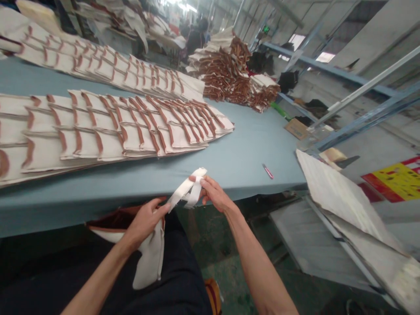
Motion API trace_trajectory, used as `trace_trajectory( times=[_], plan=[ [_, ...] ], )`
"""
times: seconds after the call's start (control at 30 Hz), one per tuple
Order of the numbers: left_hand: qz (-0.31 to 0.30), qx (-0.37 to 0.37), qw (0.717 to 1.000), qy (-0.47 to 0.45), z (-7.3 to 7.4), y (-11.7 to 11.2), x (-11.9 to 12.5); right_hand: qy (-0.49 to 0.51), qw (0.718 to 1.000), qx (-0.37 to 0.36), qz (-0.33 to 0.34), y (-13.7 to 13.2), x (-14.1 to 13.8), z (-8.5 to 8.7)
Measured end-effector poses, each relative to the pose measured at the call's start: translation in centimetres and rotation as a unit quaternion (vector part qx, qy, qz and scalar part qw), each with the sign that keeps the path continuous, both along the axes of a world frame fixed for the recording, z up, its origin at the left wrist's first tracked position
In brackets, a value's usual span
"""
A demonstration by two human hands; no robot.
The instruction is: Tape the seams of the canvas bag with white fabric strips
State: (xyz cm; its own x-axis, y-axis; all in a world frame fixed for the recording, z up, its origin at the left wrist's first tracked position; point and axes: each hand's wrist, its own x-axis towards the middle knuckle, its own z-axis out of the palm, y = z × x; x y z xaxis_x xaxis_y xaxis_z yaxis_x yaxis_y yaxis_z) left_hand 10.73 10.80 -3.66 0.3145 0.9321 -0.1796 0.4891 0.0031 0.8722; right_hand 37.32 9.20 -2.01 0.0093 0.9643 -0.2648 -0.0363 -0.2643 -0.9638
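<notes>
1. Left hand (147,221) pinches the white fabric strip (182,191) low, by the near edge of the blue-covered table (243,144); a cream cloth piece (149,262) hangs beneath.
2. Right hand (215,194) grips the strip's folded top.
3. Probably light, limp, fray-prone; best pinched flat, 2 fingers per end.

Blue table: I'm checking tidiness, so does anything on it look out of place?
The far pile looks untidy, heaped unevenly, unlike the overlapping rows nearby. A small red tool also lies loose by itself toward the right end of the table.
</notes>
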Motion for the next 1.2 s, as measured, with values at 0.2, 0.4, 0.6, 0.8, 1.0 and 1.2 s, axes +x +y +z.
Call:
trace_trajectory(
  times=[0.2, 0.4, 0.6, 0.8, 1.0, 1.2],
  plan=[
    [-0.017, -0.042, 0.999, -0.017, 1.2, 0.3, 0.7, 0.024, 1.000, 0.002, -0.010, 0.3, 0.0, 0.0],
    [0.004, 0.003, 0.999, 0.042, 4.1, 1.1, 0.9, 0.035, 0.996, 0.055, -0.064, 0.0, 1.0, 1.7],
    [0.015, 0.028, 0.994, 0.104, 5.5, 2.7, 1.2, 0.016, 0.995, 0.079, -0.058, -2.5, 0.4, 3.1],
    [0.027, 0.053, 0.982, 0.180, 6.1, 5.6, 0.2, 0.005, 0.999, 0.053, 0.005, -1.6, -3.4, 1.0],
    [0.027, 0.064, 0.966, 0.247, 6.0, 5.6, 0.5, 0.016, 0.997, 0.064, -0.045, -0.4, -3.7, -0.1],
    [0.023, 0.069, 0.954, 0.290, 6.4, 4.9, 2.3, 0.044, 0.991, 0.089, -0.092, 0.2, -4.4, -0.2]
  ],
)
